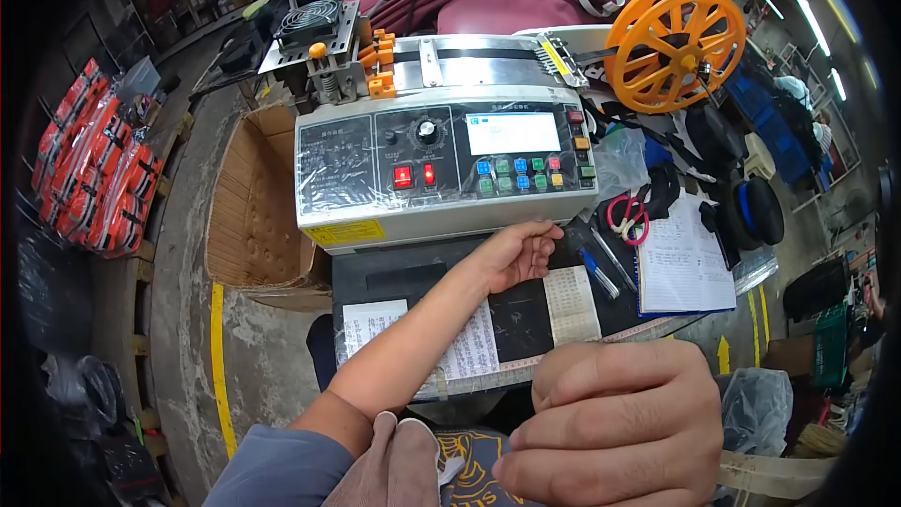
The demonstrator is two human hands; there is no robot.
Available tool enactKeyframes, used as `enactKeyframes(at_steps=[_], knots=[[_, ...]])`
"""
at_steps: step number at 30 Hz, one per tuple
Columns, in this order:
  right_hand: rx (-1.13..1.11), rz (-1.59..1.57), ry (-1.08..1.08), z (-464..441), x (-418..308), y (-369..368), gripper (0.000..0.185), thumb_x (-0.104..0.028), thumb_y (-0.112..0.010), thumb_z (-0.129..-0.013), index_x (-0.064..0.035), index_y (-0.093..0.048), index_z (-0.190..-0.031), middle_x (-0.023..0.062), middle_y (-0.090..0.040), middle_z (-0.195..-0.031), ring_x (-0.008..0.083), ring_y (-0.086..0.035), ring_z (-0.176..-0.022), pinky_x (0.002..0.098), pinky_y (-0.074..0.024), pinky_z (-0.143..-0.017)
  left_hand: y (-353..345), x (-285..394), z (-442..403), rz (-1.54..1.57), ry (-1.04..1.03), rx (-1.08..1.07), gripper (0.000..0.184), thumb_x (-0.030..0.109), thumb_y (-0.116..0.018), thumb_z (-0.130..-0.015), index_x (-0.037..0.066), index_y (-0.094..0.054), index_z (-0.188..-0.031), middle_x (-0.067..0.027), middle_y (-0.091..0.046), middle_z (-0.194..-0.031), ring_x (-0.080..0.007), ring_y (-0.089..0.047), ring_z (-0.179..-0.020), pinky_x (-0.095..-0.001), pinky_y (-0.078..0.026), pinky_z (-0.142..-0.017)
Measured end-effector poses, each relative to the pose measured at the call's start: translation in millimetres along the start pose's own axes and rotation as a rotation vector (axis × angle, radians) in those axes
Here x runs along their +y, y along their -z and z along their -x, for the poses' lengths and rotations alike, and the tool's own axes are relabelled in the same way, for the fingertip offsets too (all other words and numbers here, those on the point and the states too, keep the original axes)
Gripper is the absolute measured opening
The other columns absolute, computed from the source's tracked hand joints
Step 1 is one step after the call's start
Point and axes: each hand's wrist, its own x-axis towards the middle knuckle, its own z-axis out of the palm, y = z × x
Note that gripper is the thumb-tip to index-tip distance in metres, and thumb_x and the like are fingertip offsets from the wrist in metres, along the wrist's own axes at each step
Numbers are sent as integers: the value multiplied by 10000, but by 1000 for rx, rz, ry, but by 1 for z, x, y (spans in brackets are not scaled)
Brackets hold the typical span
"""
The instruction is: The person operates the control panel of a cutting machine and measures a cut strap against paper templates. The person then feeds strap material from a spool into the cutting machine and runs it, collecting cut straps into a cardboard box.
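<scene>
My left hand (518,255) rests on the black table top just below the front edge of a cutting machine (441,216). Its fingers are loosely curled and apart from the palm, with nothing visible in them. Close to the camera, my right hand (619,422) is closed in a fist with its back towards me; whatever it may hold is hidden. The machine has a control panel with a lit screen (512,133), a knob and coloured buttons. A handwritten paper slip (572,305) lies between the hands, and another written sheet (469,338) is partly under my left forearm.
Pens (599,274), red-handled scissors (627,219) and an open notebook (685,268) lie to the right. An orange reel (674,45) stands behind. A cardboard box (258,207) is left of the machine; orange packed goods (94,169) sit on a pallet. Maroon fabric (507,7) is piled behind.
</scene>
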Motion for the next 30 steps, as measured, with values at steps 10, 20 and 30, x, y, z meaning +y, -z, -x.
enactKeyframes(at_steps=[10, 20, 30], knots=[[-177, -28, -105, -6, -7, 21, 85, 16, -690, -828, 16, -740, -759, 60, -724, -769, 170, -717, -693, 292, -599, -674, 0, 0, 0, -10, -4, 19, 244, 304, -594, -1093, 78, -682, -1069, 34, -584, -755, -99, -545, -684, -298, -492, -672], [-107, -16, -115, -5, -8, 15, 77, 63, -719, -799, 10, -731, -745, 47, -724, -757, 150, -715, -677, 279, -599, -654, -4, 0, 3, -44, -21, 47, 243, 323, -615, -1080, 96, -699, -1065, 48, -608, -758, -90, -559, -686, -291, -508, -682], [70, 49, -16, -3, -2, 2, 87, 19, -740, -791, -20, -755, -868, 22, -685, -724, 134, -660, -642, 259, -528, -608, -4, -1, 2, -47, -24, 50, 246, 314, -602, -1088, 87, -694, -1069, 40, -592, -763, -98, -545, -691, -301, -505, -697]])
